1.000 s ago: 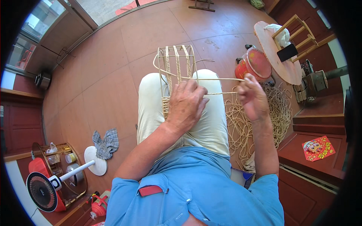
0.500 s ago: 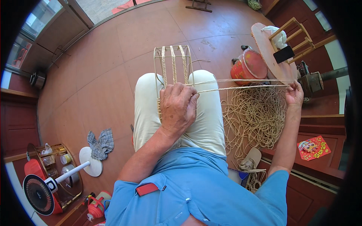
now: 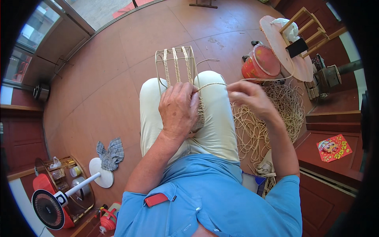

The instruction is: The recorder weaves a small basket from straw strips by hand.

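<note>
Across my thighs lies a narrow wire frame (image 3: 158, 65), with twisted cords (image 3: 176, 65) running lengthwise and a tightly woven band (image 3: 201, 112) at its near part. My left hand (image 3: 177, 108) is closed over the middle of the frame, its fingertips hidden against the weaving. From the frame's right side a beige cord (image 3: 211, 83) stretches to my right hand (image 3: 250, 96). That hand hovers right of my knee with bent fingers, blurred by motion. The cord passes by its fingers and loops up beyond them; whether they grip it cannot be told.
A heap of loose cord (image 3: 286, 106) lies on the floor at right, beside a red bucket (image 3: 262, 63). Beyond stand a round board (image 3: 272, 35) and a small wooden rack (image 3: 312, 29). At left are a fan-shaped heater (image 3: 48, 209) and a checked cloth (image 3: 110, 154).
My right hand has come in leftward from far right, close to my knee. The taut cord has slackened into a loop. My left hand stays on the frame, which has shifted slightly left.
</note>
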Demonstrator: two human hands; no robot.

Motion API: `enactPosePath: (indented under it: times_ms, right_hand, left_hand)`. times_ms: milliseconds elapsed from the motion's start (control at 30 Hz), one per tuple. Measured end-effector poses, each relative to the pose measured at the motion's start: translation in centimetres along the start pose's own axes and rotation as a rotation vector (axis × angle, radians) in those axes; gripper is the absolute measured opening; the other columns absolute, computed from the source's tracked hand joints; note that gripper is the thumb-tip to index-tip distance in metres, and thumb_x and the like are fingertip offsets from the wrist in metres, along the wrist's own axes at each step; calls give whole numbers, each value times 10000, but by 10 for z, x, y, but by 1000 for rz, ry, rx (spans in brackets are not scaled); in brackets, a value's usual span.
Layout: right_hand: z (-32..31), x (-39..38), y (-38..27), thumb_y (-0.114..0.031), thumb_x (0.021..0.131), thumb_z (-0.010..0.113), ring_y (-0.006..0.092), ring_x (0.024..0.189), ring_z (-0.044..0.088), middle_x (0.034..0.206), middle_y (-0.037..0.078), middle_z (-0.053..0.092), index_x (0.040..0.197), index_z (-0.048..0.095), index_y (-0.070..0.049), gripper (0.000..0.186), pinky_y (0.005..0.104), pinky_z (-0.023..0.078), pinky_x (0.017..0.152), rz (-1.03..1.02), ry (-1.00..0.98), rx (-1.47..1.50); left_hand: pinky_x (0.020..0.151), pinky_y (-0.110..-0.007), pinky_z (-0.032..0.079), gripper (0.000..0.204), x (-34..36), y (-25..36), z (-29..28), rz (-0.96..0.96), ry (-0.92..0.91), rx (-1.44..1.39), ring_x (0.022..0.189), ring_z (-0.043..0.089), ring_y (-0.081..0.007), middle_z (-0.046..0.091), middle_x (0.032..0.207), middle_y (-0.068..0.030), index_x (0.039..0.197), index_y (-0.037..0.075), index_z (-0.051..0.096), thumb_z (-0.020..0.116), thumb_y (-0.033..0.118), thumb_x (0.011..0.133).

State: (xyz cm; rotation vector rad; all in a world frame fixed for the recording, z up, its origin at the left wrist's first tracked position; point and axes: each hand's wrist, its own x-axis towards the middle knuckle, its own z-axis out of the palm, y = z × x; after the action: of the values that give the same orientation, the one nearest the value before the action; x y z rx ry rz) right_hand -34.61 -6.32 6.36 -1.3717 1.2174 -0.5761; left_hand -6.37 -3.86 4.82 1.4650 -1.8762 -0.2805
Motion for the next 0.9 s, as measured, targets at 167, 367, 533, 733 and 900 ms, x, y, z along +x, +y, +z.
enactPosePath:
  times_ms: [167, 367, 533, 733, 900]
  right_hand:
    - [58, 33, 0, -229, 1076, 711, 97, 1073, 662, 1281, 68, 732, 1570, 598, 10, 560, 285, 556, 901, -166, -43, 192]
    - [75, 63, 10, -215, 1089, 698, 58, 966, 612, 1306, 47, 695, 1565, 586, 44, 554, 246, 534, 832, -140, -180, 430]
    - [78, 68, 11, -254, 1104, 740, 27, 929, 567, 1164, -40, 679, 1561, 609, 1, 539, 215, 506, 824, -82, -171, 500]
    - [73, 68, 11, -232, 1097, 752, 31, 902, 583, 1082, -48, 666, 1554, 606, 2, 534, 205, 521, 797, -66, -159, 487]
    - [68, 46, 1, -197, 1083, 767, 46, 860, 601, 1031, -36, 660, 1555, 585, -18, 537, 205, 534, 794, -1, -57, 553]
  left_hand:
    - [799, -453, 536, 79, 4, -4, 7, -21, 2, 8, 853, 692, -288, 712, 883, -60, 951, 103, 740, 798, 153, 931]
    - [757, -446, 536, 130, 6, -3, 8, -68, 8, 3, 823, 695, -284, 710, 855, -49, 916, 104, 701, 819, 158, 913]
    - [757, -436, 526, 160, 4, -3, 9, -33, 45, 33, 806, 684, -273, 694, 836, -42, 900, 107, 677, 828, 157, 910]
    - [757, -424, 494, 162, 1, -5, 10, -4, 69, 20, 791, 667, -265, 674, 819, -40, 899, 104, 676, 831, 148, 920]
    - [786, -419, 484, 117, -3, -7, 9, 1, 82, -55, 819, 663, -262, 678, 858, -38, 945, 105, 717, 827, 144, 935]
